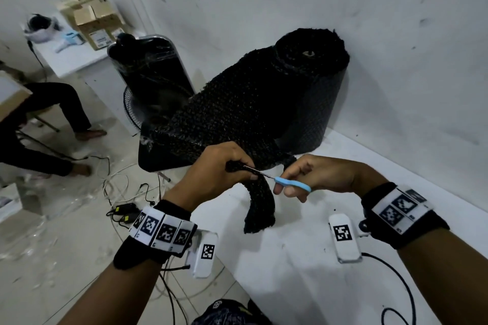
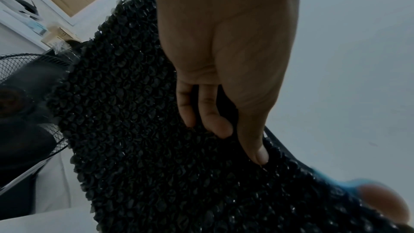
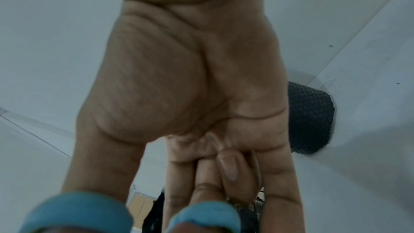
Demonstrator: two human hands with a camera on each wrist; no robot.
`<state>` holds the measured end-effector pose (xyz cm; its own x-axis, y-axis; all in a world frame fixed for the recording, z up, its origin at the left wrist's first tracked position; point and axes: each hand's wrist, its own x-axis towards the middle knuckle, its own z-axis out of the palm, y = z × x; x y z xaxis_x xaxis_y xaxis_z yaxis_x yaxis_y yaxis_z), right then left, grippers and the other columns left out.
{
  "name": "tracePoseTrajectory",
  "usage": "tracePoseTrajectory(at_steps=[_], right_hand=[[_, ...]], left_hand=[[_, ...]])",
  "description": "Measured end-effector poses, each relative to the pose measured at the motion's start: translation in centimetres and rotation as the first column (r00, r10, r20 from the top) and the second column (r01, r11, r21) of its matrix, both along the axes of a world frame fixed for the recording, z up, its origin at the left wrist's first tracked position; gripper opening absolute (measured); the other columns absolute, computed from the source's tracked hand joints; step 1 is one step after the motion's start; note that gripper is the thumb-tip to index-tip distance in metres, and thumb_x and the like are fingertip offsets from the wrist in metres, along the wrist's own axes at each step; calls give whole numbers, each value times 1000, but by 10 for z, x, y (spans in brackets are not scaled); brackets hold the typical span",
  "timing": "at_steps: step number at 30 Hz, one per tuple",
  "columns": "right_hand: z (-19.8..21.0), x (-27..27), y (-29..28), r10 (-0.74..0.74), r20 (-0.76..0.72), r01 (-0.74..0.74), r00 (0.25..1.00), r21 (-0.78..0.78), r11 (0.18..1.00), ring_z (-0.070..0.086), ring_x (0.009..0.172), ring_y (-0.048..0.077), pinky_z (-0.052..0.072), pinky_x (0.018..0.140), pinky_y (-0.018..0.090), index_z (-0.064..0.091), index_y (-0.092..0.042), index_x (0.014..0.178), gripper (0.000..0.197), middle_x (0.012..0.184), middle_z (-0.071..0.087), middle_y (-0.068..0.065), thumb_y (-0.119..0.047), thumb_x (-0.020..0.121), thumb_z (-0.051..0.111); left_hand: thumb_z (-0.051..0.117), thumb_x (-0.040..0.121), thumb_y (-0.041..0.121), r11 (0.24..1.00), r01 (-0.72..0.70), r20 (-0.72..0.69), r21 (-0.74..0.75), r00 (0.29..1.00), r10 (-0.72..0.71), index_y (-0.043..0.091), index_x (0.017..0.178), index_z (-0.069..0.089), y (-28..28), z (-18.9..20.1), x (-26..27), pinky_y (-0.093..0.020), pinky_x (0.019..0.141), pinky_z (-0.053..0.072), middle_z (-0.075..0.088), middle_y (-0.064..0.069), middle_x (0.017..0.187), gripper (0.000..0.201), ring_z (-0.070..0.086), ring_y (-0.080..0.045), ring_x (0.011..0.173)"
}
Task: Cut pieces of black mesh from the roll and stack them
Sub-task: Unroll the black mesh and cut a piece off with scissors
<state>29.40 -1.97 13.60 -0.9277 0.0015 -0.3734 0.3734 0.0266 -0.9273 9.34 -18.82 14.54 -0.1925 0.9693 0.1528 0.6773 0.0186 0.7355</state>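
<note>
The left hand (image 1: 219, 166) gripped the free end of the black mesh (image 1: 237, 113), fingers curled over its top and the thumb pressed against its edge, as the left wrist view showed from below. Just beside it, the right hand (image 1: 314, 177) held the scissors (image 1: 285, 182) with thumb and fingers through the blue handle loops; the narrow blades pointed left into the mesh right by the left thumb, and how wide they stood could not be told. Below the blades a narrow strip of mesh (image 1: 260, 208) hung down, its lower end lying on the white table (image 1: 303, 285) near the left edge. The mesh ran up and back from the hands to the roll (image 1: 317, 82), which stood upright at the back edge of the table against the white wall (image 1: 343, 8). Past the table's left edge a plastic-wrapped black roll (image 1: 150, 71) rose from the floor, with cables (image 1: 124, 192) strewn below and cardboard boxes (image 1: 92, 24) on another table in the far corner.
</note>
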Motion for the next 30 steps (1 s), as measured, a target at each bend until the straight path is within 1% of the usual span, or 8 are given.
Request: tracePoseTrajectory(at_steps=[2, 8, 11, 16, 19, 23, 27, 30], right_hand=[[2, 0, 1, 8, -4, -8, 1000, 37, 999, 61, 69, 4, 51, 68, 20, 73, -8, 107, 25, 80, 69, -8, -15, 83, 73], [4, -4, 0, -7, 2, 7, 1000, 39, 999, 58, 68, 8, 50, 69, 24, 75, -10, 107, 28, 80, 63, 4, -23, 81, 72], [4, -6, -1, -10, -10, 10, 1000, 36, 999, 59, 68, 7, 51, 69, 23, 75, -10, 107, 22, 79, 66, -2, -14, 86, 73], [2, -1, 2, -4, -16, 5, 1000, 75, 997, 60, 68, 5, 51, 69, 22, 73, -6, 109, 21, 79, 69, -7, -8, 88, 70], [2, 4, 3, -1, -3, 1, 1000, 49, 999, 60, 70, 7, 52, 71, 23, 73, -6, 110, 27, 80, 68, -6, -14, 84, 72], [4, 0, 1, -34, 5, 34, 999, -7, 999, 59, 68, 7, 51, 68, 21, 73, -5, 109, 30, 80, 68, -6, -18, 82, 70], [5, -3, -1, -20, -3, 20, 1000, 30, 999, 61, 68, 3, 50, 67, 19, 72, -5, 108, 20, 79, 69, -7, -6, 89, 70], [5, -4, 0, -24, -15, 24, 1000, 18, 1000, 59, 68, 8, 51, 67, 21, 73, -5, 109, 27, 80, 67, -2, -14, 83, 72]], left_hand=[[87, 74, 16, 1000, -2, -15, 5, 1000, 2, 17, 86, 78, 1, 0, 1, -7, 58, 42, 65, 6, 90, 15, 59, 2, 68], [87, 74, 15, 1000, -9, -7, 9, 1000, 9, 15, 85, 78, 3, -1, 5, -8, 58, 43, 64, 7, 89, 15, 61, -1, 70], [88, 73, 15, 1000, -6, -15, 20, 1000, 7, 12, 87, 77, 4, -4, 7, -7, 56, 43, 64, 7, 89, 17, 60, 0, 69], [89, 70, 21, 999, -40, 51, 2, 998, 40, 14, 101, 76, 2, 1, 3, -26, 48, 55, 63, 5, 101, 34, 64, -11, 72], [88, 72, 20, 998, -45, 85, -32, 995, 48, 17, 95, 77, -1, 3, -3, -32, 47, 57, 64, 5, 99, 26, 65, -15, 73], [86, 75, 19, 998, -26, 72, -53, 997, 30, 14, 89, 77, 0, 0, 0, -34, 48, 57, 64, 3, 90, 17, 63, -16, 65], [86, 75, 18, 999, -39, 84, -20, 996, 41, 12, 87, 76, 3, 0, 4, -34, 47, 56, 64, 3, 88, 17, 63, -18, 63], [86, 75, 18, 998, -65, 78, 11, 995, 64, 15, 86, 75, 2, 0, 5, -35, 45, 55, 64, 4, 87, 16, 62, -17, 63]])
